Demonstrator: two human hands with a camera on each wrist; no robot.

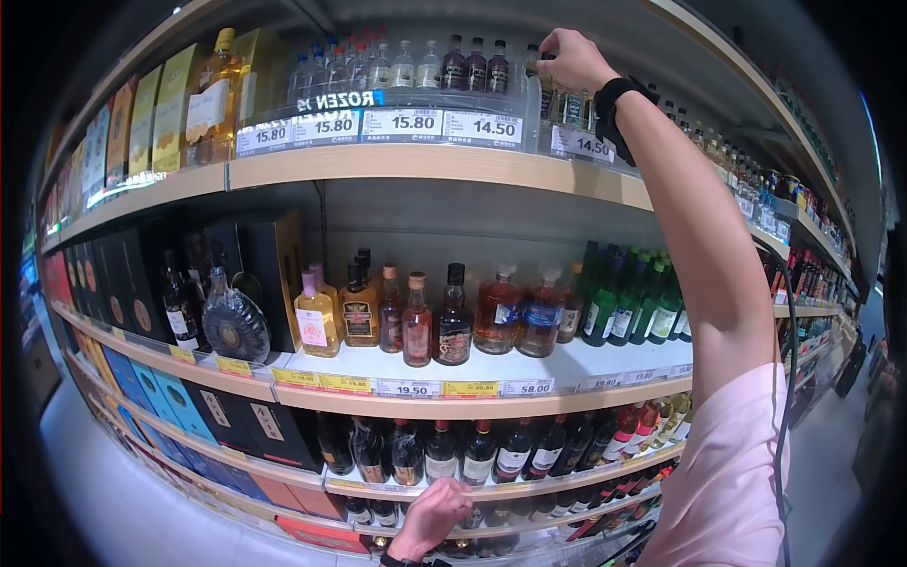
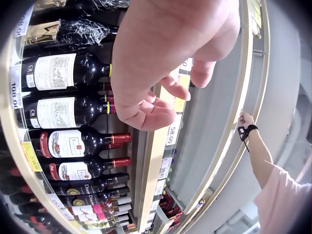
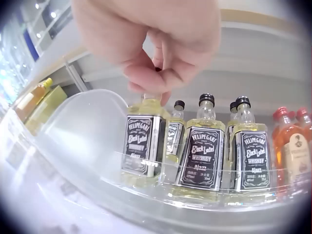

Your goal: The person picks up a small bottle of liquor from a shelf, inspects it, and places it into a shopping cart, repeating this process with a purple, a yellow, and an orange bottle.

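Pinching a whiskey bottle with the right hand, left hand loosely curled, near wine bottles

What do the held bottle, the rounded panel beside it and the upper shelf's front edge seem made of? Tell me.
Held bottle: glossy and clear, likely glass; pale yellow contents show through, though plastic is possible.
Rounded panel: smooth, translucent, probably plastic, going by its thin, hazy look.
Upper shelf's front edge: fairly matte, wood or wood-look laminate; its tan colour fits either.

Glossy glass whiskey bottle with paper label, shiny clear plastic tray, smooth wood-look shelf edge.
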